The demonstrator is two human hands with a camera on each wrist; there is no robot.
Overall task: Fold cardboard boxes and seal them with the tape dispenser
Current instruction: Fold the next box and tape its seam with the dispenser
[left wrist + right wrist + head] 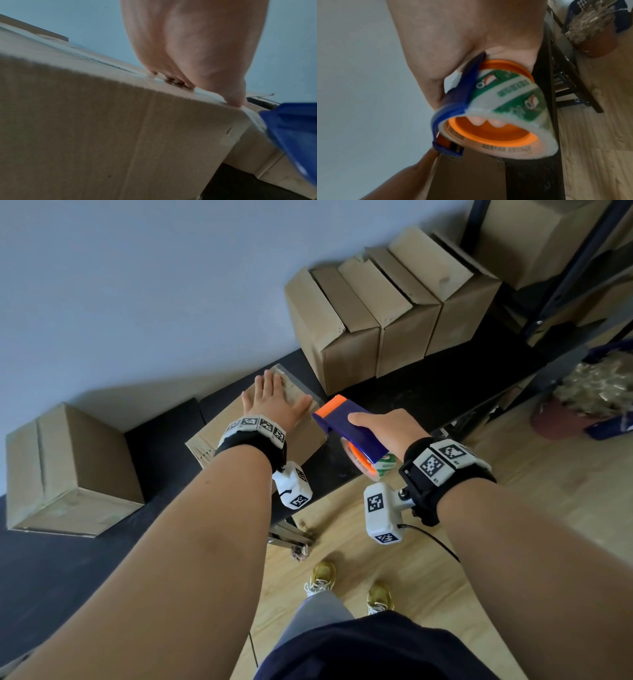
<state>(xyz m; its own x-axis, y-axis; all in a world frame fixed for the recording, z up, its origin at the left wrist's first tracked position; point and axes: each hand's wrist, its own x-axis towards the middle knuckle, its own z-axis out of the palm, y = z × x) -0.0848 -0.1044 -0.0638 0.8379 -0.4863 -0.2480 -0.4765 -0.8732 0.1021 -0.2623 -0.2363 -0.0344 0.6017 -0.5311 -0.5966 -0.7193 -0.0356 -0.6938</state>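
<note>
A closed cardboard box stands on the black table in front of me. My left hand lies flat on its top, fingers straight, pressing on the shiny clear tape there. My right hand grips a blue and orange tape dispenser just right of the box's right edge. Its roll of clear tape with green print sits under my palm. The dispenser's blue nose is close to the box corner.
Another closed box stands at the table's left. Several open boxes lean in a row at the back right. A dark metal shelf holds more boxes. A brown pot sits on the wooden floor at right.
</note>
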